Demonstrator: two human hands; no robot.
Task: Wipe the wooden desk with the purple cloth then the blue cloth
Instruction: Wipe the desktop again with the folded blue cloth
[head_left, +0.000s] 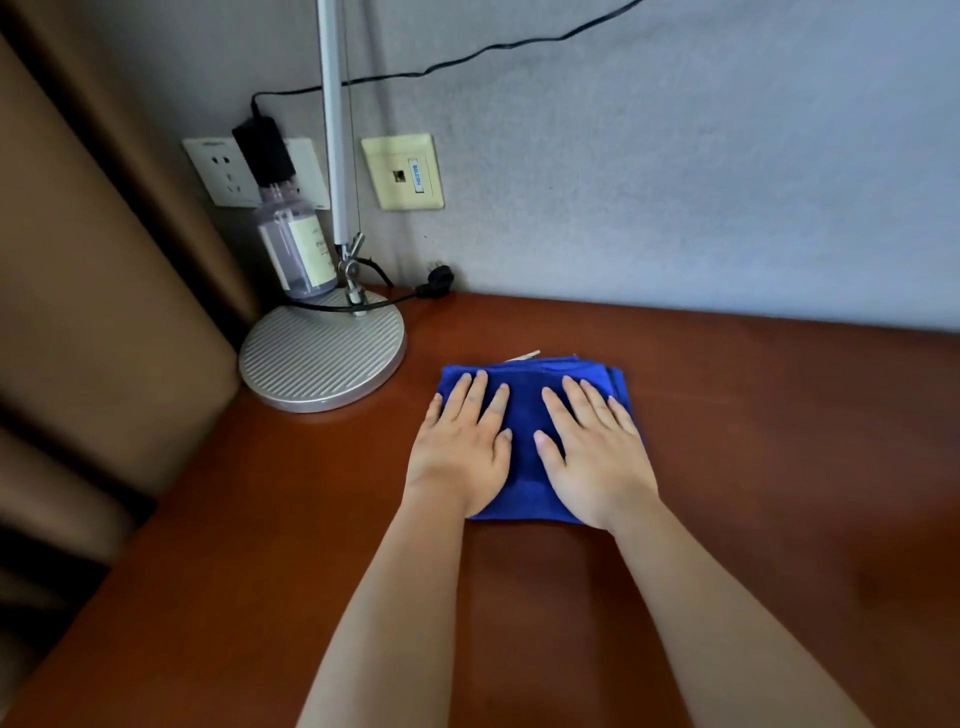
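A folded blue cloth (524, 410) lies flat on the reddish-brown wooden desk (753, 467), a little back from the middle. My left hand (460, 447) presses flat on the cloth's left half, fingers straight and spread. My right hand (592, 447) presses flat on its right half in the same way. Both palms cover the cloth's near corners. No purple cloth is in view.
A silver lamp base (322, 353) with its upright arm (335, 130) stands at the desk's back left. Behind it stands a bottle (293, 244) against the wall. A black cord with a loose plug (434, 283) lies by the wall. Wall sockets (402, 171) sit above. The desk's left edge borders a brown curtain.
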